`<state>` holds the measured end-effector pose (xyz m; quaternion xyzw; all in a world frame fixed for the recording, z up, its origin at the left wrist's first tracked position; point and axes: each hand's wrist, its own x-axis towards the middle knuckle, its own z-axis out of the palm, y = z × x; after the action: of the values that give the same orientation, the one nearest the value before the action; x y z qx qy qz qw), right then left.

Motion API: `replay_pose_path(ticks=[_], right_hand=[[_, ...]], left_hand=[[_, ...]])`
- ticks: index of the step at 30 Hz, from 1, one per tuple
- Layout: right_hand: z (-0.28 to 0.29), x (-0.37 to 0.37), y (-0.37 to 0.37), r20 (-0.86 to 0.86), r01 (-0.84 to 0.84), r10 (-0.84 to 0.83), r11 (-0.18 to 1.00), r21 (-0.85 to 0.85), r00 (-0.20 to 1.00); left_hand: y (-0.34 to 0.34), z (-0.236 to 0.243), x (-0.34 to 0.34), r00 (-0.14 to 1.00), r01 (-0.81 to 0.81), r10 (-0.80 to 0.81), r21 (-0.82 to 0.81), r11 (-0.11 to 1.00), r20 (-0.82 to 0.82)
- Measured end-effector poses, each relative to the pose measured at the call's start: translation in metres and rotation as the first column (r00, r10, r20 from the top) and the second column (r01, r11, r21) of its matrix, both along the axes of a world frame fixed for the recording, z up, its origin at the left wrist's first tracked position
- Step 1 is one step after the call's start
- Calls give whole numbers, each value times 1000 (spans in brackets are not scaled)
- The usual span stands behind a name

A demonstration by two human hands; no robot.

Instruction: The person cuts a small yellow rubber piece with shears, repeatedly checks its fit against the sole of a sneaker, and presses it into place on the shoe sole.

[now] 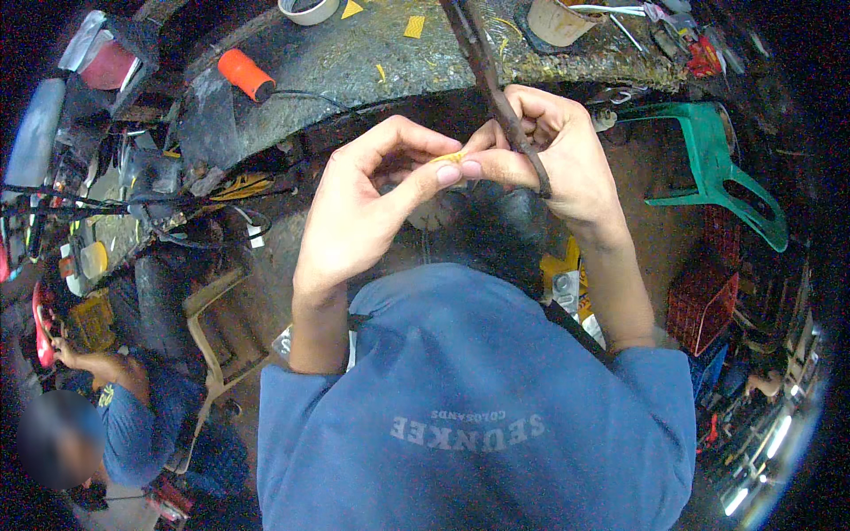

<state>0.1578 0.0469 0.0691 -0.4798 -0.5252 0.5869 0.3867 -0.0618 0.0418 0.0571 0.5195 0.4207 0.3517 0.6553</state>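
**Both hands pinched on a yellow strip and a dark bundle at the bench edge**

While I watch through the head view, the biggest thing beyond the fingers is the workbench (390, 62), its grimy curved top running above and behind both hands. Below the fingers, filling the lower frame, is the blue shirt (478, 398) of the person I am following. Off to the right of the right-hand fingers stands a green plastic stool (713, 159), with a red crate (701, 305) lower down on that side. Far down to the left of the left-hand fingers, another person in blue (133, 425) is crouched at separate work.

Next in size, the left hand (359, 208) is raised in front of the bench edge, thumb and forefinger closed in a pinch. The right hand (553, 150) sits just beside it, fingertips meeting those of the left, and it is clenched around a dark wire bundle (496, 93) that runs up from the fingers across the bench and down past the palm.

Up and left of the left fingers lies an orange spool (247, 74) on the bench.

Smallest is the yellow strip (449, 157), held right between the two sets of fingertips; it looks like tape or sleeving, though I cannot tell which at this size.
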Motion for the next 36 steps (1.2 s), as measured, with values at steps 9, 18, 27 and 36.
replay_pose_path(ticks=[9, 18, 27, 36], right_hand=[[-8, 16, -23, 2, 151, -153, 978, 141, 988], [-20, 21, -48, 411, -136, 80, 984, 111, 908], [-9, 15, -42, 633, -222, 12, 942, 253, 774], [-1, 16, -41, 713, -284, -92, 876, 390, 696]], left_hand=[[-6, -12, 20, 867, -267, 351, -264, 927, 355], [-6, -10, 31, 784, -353, 436, -261, 899, 442], [-12, -9, 20, 791, -344, 405, -215, 914, 458], [-18, -7, 12, 836, -361, 382, -130, 923, 393]])
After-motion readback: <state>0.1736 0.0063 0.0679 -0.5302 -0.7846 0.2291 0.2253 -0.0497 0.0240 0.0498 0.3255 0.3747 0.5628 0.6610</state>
